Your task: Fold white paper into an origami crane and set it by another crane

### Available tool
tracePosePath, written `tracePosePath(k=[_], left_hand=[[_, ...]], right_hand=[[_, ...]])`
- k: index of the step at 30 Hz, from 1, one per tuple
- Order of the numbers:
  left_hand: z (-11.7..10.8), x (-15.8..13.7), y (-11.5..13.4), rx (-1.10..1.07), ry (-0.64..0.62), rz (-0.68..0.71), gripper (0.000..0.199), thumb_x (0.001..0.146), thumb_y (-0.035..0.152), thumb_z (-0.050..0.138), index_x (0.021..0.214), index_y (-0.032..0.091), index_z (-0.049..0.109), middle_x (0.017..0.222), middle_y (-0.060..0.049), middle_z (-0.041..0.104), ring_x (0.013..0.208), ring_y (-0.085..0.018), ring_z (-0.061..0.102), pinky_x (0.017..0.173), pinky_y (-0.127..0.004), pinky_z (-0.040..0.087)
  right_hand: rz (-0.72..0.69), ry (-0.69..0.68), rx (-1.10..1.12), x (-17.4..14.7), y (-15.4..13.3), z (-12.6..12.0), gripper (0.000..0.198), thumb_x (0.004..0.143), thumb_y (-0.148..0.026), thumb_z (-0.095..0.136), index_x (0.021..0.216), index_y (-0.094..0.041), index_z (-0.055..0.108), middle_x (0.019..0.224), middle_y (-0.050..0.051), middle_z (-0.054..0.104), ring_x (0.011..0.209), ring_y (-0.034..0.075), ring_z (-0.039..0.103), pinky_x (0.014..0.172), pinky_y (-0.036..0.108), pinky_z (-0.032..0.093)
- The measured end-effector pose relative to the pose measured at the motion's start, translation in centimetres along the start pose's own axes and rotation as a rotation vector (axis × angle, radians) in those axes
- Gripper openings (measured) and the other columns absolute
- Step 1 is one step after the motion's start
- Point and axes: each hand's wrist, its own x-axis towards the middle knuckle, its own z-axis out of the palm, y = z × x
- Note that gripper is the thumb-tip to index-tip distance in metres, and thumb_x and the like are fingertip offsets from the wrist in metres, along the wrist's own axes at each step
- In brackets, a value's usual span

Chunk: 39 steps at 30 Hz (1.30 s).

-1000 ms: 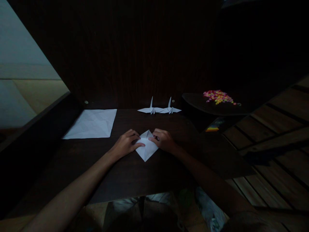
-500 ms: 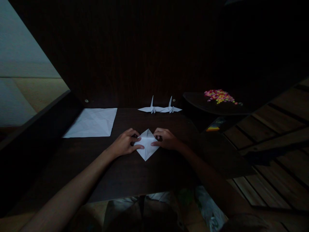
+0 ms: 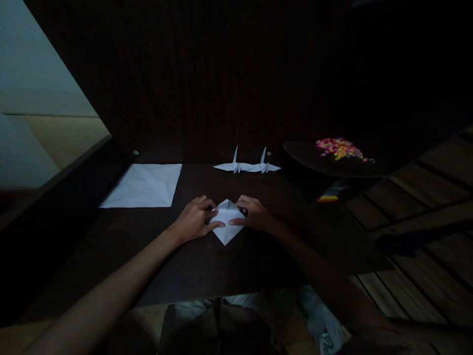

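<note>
Now thumbs (image 3: 218, 225) closer together than before; both hands (image 3: 194, 218) (image 3: 256, 215) holding folded white paper (image 3: 225, 232) at opposite sides.

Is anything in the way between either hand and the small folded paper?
Nothing visible: the left hand and right hand both already touch the folded paper. The paper cranes stand beyond it and the flat sheet lies to its left, neither in between.

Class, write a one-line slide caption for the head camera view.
Left hand and right hand touch a folded white paper diamond on a dark desk, two origami cranes behind it.
</note>
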Motion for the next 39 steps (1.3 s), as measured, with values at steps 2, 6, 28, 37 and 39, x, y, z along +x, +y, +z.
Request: tracePosePath(k=[2,6,28,37,39], left_hand=[[-0.1,0.0,0.1,-0.006,-0.012,-0.006,0.038,0.085,0.049,0.058,0.096,0.016,0.074,0.099,-0.01,0.064,0.091,-0.024,0.055,0.083,-0.04,0.045],[-0.4,0.1,0.2,-0.003,-0.033,-0.003,0.04,0.084,0.051,0.058,0.098,0.016,0.073,0.099,-0.01,0.063,0.092,-0.024,0.055,0.085,-0.04,0.045],[-0.7,0.4,0.2,0.129,-0.046,-0.031,0.043,0.084,0.053,0.056,0.096,0.015,0.072,0.096,-0.011,0.063,0.092,-0.027,0.054,0.082,-0.042,0.045],[-0.5,0.7,0.4,0.167,-0.024,-0.071,0.043,0.085,0.053,0.054,0.092,0.015,0.072,0.096,-0.012,0.062,0.091,-0.027,0.053,0.079,-0.041,0.045],[-0.4,0.8,0.4,0.153,-0.017,-0.077,0.042,0.085,0.053,0.054,0.09,0.015,0.073,0.096,-0.012,0.062,0.091,-0.027,0.053,0.079,-0.041,0.046]], right_hand=[[-0.009,0.003,-0.026,-0.1,-0.1,0.0,0.033,0.065,-0.042,0.08,0.077,-0.015,0.065,0.078,0.0,0.052,0.066,0.012,0.049,0.06,0.025,0.039],[-0.015,-0.005,-0.088,-0.5,-0.6,0.0,0.039,0.065,-0.05,0.078,0.079,-0.017,0.063,0.081,0.001,0.052,0.072,0.015,0.051,0.064,0.027,0.041],[0.044,0.09,-0.182,-1.0,-1.3,0.8,0.055,0.073,-0.056,0.068,0.11,-0.019,0.051,0.104,0.008,0.055,0.096,0.024,0.053,0.082,0.037,0.044],[0.075,0.111,-0.184,-0.8,-1.3,1.2,0.076,0.061,-0.057,0.077,0.121,-0.02,0.049,0.111,0.01,0.054,0.101,0.027,0.051,0.086,0.04,0.043],[0.085,0.095,-0.176,-0.7,-1.3,1.2,0.079,0.059,-0.058,0.077,0.122,-0.02,0.049,0.112,0.01,0.053,0.102,0.027,0.05,0.086,0.04,0.042]])
